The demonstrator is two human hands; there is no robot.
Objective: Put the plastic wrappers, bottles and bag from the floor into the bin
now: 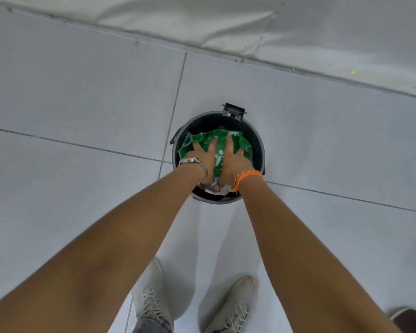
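Observation:
A round dark grey bin [258, 138] stands on the tiled floor in front of me. A green plastic bag [203, 140] with white print lies in its mouth and fills most of it. My left hand [203, 157] and my right hand [233, 158] rest flat on top of the bag, side by side, fingers spread and pointing away from me. Pale wrappers [217, 188] show at the bin's near edge under my wrists. What lies deeper in the bin is hidden by the bag.
A black hinge bracket [234, 111] sticks up at the bin's far rim. A white sheet [250, 27] covers the floor beyond it. My two grey shoes [151, 296] stand just behind the bin. A dark object [411, 317] sits at the lower right corner.

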